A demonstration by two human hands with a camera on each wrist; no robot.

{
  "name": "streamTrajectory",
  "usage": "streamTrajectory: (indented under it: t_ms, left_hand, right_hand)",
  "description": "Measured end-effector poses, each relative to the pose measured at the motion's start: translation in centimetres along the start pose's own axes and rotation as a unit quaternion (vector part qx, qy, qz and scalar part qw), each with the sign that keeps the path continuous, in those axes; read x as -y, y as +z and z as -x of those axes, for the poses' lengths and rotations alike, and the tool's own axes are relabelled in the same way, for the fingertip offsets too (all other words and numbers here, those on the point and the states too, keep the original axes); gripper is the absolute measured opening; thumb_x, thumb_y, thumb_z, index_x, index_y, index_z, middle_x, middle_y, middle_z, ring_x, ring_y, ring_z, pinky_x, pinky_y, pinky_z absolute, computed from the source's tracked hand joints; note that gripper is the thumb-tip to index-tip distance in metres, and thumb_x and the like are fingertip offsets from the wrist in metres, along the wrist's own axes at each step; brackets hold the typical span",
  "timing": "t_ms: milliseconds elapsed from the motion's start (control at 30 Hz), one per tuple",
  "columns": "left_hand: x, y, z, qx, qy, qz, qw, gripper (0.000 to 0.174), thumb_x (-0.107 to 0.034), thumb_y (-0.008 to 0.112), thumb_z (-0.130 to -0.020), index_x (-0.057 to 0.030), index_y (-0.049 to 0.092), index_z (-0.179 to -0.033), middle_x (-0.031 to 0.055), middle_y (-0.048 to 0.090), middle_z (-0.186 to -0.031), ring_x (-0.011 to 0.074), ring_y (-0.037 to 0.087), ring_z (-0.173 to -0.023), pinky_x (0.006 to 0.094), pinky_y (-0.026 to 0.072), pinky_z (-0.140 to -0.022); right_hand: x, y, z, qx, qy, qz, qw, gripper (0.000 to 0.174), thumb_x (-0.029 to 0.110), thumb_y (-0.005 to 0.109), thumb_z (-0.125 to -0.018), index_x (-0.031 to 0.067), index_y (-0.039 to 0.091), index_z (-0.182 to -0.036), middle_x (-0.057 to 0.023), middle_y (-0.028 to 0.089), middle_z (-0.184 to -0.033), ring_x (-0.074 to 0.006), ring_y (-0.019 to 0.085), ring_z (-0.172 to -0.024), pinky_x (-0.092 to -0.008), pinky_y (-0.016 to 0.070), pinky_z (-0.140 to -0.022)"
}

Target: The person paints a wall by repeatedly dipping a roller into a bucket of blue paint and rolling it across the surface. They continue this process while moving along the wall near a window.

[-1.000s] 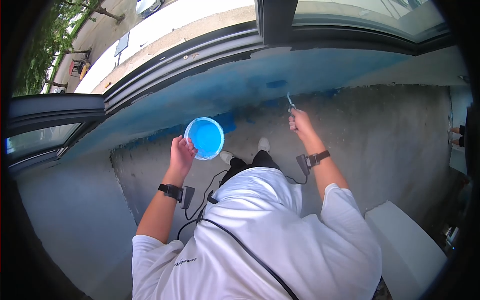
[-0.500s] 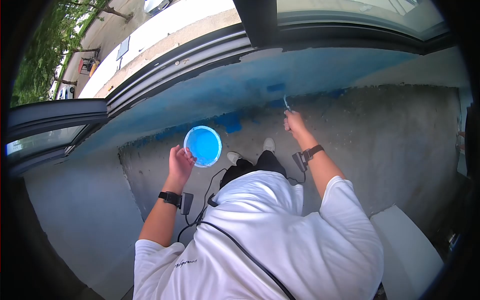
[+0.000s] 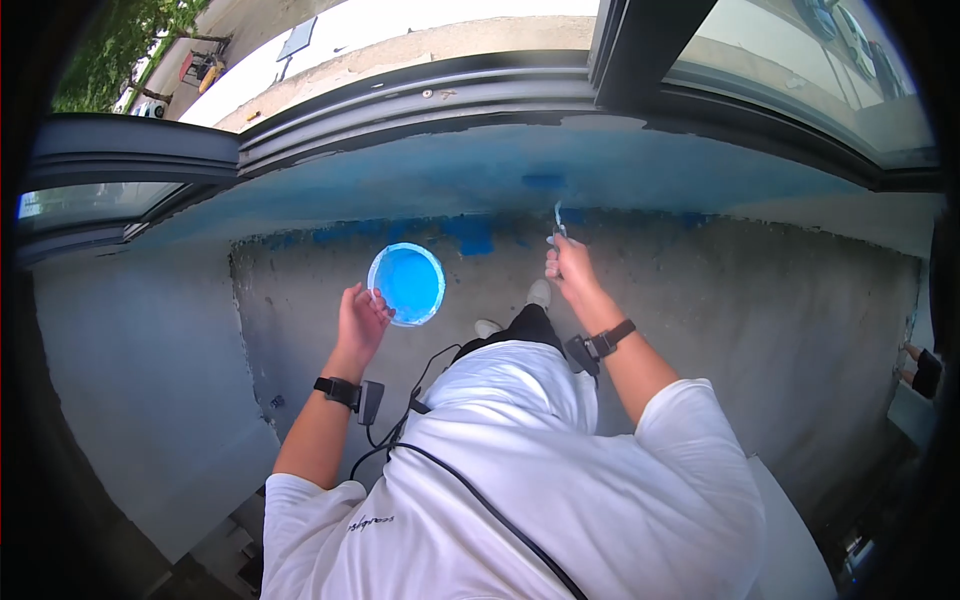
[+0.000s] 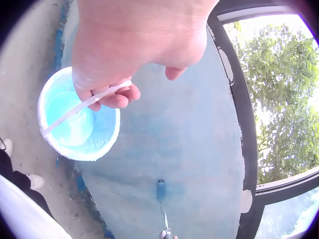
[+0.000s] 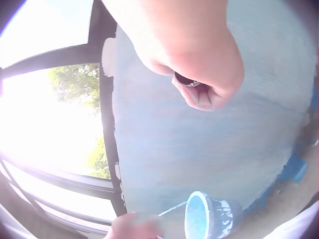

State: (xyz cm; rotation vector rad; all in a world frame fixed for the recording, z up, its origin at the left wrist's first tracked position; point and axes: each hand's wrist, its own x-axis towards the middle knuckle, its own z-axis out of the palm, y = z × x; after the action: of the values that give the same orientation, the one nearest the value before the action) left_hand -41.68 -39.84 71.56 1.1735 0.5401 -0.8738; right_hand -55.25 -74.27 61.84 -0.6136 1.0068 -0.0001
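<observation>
My left hand grips the thin white handle of a paint bucket, its fingers curled around it. The bucket hangs below that hand, its rim smeared, with bright blue paint inside. Out in front, my right hand grips the handle of a small paint roller; the handle's hollow end shows inside the fist. A thin paint-coated rod runs from this hand to the dark blue roller head, which lies against the pale blue wall under the window.
A dark window frame runs above the painted wall. Darker blue patches mark the wall's foot, beside the grey concrete floor. A black cable crosses my white shirt. A person is partly visible at far right.
The head view has turned, shifting the window and wall. My right hand and the roller have moved left along the wall. The bucket stays in my left hand.
</observation>
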Motion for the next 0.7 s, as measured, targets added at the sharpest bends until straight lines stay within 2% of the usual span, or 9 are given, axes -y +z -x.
streamTrajectory:
  t_ms: [100,200,267,400,500,533,600,633,700]
  left_hand:
    - [0.8,-2.0,-1.0,0.009,-0.001,0.009,1.000,0.031,-0.042,0.051,-0.092,-0.0123,0.054,-0.084,-0.0011,0.051,-0.068,0.0146,0.051,-0.069,0.0307,0.0421,-0.081]
    - [0.9,-3.1,-2.1,0.012,-0.006,0.000,1.000,0.031,-0.042,0.050,-0.092,-0.0127,0.053,-0.085,-0.0017,0.051,-0.068,0.0140,0.051,-0.067,0.0298,0.0432,-0.078]
    - [1.7,-3.8,-3.3,0.016,-0.015,0.003,1.000,0.031,-0.043,0.050,-0.092,-0.0133,0.053,-0.084,-0.0021,0.051,-0.069,0.0137,0.051,-0.066,0.0294,0.0442,-0.077]
    - [2.3,-3.5,-4.8,-0.019,-0.033,-0.020,0.999,0.033,-0.044,0.055,-0.090,-0.0116,0.052,-0.087,-0.0003,0.048,-0.068,0.0136,0.047,-0.064,0.0269,0.0405,-0.063]
    - [3.1,-2.9,-6.8,-0.030,-0.053,-0.187,0.981,0.037,-0.045,0.057,-0.088,-0.0087,0.052,-0.088,0.0008,0.048,-0.068,0.0139,0.047,-0.062,0.0278,0.0396,-0.061]
    - [3.3,-2.7,-8.0,-0.024,-0.050,-0.178,0.983,0.037,-0.045,0.057,-0.088,-0.0087,0.052,-0.088,0.0008,0.048,-0.068,0.0139,0.047,-0.062,0.0278,0.0396,-0.061]
    - [4.6,-2.4,-9.9,0.020,-0.046,-0.371,0.927,0.045,-0.045,0.056,-0.087,-0.0015,0.058,-0.097,0.0066,0.056,-0.076,0.0182,0.054,-0.070,0.0318,0.0446,-0.067]
    - [5.6,-2.2,-10.6,-0.005,-0.027,-0.401,0.916,0.056,-0.044,0.055,-0.085,0.0065,0.061,-0.110,0.0174,0.065,-0.096,0.0277,0.062,-0.087,0.0390,0.0487,-0.079]
    - [6.0,-2.2,-11.1,0.009,-0.021,-0.407,0.913,0.059,-0.043,0.055,-0.085,0.0084,0.060,-0.113,0.0216,0.064,-0.105,0.0315,0.062,-0.096,0.0412,0.0482,-0.083]
  right_hand:
    - [-0.8,0.8,-5.2,-0.038,0.032,0.037,0.998,0.018,0.023,0.048,-0.101,0.0055,0.051,-0.101,0.0016,0.042,-0.066,-0.0080,0.037,-0.050,-0.0243,0.0319,-0.045]
    - [-0.3,0.8,-4.7,-0.038,0.050,0.055,0.996,0.019,0.023,0.047,-0.102,0.0045,0.051,-0.098,0.0016,0.042,-0.066,-0.0074,0.036,-0.051,-0.0226,0.0310,-0.045]
    - [0.3,0.2,-2.4,-0.008,0.053,0.024,0.998,0.017,0.022,0.049,-0.100,0.0059,0.052,-0.099,0.0014,0.043,-0.066,-0.0074,0.037,-0.052,-0.0245,0.0318,-0.046]
    - [2.7,-0.3,5.4,0.023,0.041,0.007,0.999,0.019,0.024,0.049,-0.101,0.0049,0.054,-0.103,0.0013,0.044,-0.067,-0.0069,0.037,-0.053,-0.0236,0.0315,-0.047]
    - [4.5,0.8,10.0,0.029,0.011,0.033,0.999,0.024,0.025,0.050,-0.102,0.0029,0.056,-0.109,0.0012,0.045,-0.068,-0.0069,0.037,-0.055,-0.0234,0.0306,-0.049]
    - [5.1,1.3,10.6,0.028,0.004,0.043,0.999,0.024,0.025,0.050,-0.102,0.0029,0.056,-0.109,0.0012,0.045,-0.068,-0.0069,0.037,-0.055,-0.0234,0.0306,-0.049]
    - [5.9,2.3,12.0,0.011,-0.005,0.079,0.997,0.024,0.025,0.050,-0.102,0.0022,0.056,-0.109,0.0012,0.045,-0.068,-0.0069,0.037,-0.055,-0.0234,0.0303,-0.049]
    - [6.2,3.1,12.8,0.006,0.001,0.076,0.997,0.024,0.024,0.049,-0.102,0.0017,0.056,-0.109,0.0014,0.044,-0.068,-0.0069,0.037,-0.055,-0.0233,0.0301,-0.049]
    - [6.1,5.0,13.8,-0.014,0.002,0.071,0.997,0.023,0.023,0.049,-0.103,0.0020,0.055,-0.108,0.0015,0.044,-0.068,-0.0069,0.037,-0.055,-0.0233,0.0300,-0.049]
